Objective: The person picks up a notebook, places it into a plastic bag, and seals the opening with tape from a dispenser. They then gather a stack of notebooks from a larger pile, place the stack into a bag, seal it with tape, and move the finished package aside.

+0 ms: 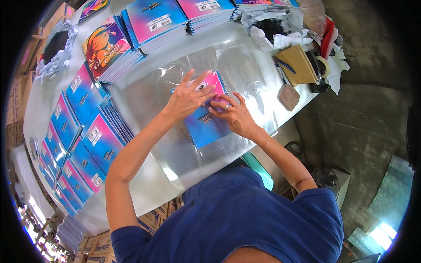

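- A worker's left hand lies over the upper part of a spiral notebook, fingers spread apart.
- The right hand, a ring on one finger, rests its bent fingers on the cover toward the right edge; whether finger and thumb pinch anything cannot be told.
- The notebook, blue and pink, sits at a slant near the middle of a pale table, with clear plastic film spread around it.
- At left, rows of blue-and-pink notebooks overlap in stacks; near their far end is a stack with an orange-and-purple cover.
- More stacked notebooks line the far edge, beside crumpled pale wrapping with a dark opening.
- At right, a brown block lies near a tan board and a tape roll.
- Cardboard boxes stand below the table.
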Tool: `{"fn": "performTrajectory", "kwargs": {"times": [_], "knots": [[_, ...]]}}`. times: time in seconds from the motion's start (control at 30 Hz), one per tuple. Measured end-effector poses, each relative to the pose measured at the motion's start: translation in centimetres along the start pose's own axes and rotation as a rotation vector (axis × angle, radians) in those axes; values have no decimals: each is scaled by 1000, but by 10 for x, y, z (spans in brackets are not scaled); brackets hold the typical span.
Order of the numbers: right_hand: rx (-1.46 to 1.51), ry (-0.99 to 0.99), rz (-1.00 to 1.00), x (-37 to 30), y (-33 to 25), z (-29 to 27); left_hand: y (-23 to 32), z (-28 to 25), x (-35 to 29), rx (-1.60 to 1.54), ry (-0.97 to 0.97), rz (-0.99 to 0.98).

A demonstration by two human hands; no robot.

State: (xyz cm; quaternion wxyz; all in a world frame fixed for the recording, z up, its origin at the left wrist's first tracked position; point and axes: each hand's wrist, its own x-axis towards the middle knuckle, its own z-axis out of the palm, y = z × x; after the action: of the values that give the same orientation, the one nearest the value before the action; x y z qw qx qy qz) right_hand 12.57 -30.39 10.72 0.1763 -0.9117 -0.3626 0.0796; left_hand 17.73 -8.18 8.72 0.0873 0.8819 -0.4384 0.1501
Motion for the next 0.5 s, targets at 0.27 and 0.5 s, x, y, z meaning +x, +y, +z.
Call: {"fn": "performTrajectory", "kwargs": {"times": [0.27,0.5], "knots": [[-14,11,-40,-3,6,3,4,-13,22,-86,-107,-384],[384,131,-68,-40,49,-13,15,-7,68,37,-463,-593]]}}
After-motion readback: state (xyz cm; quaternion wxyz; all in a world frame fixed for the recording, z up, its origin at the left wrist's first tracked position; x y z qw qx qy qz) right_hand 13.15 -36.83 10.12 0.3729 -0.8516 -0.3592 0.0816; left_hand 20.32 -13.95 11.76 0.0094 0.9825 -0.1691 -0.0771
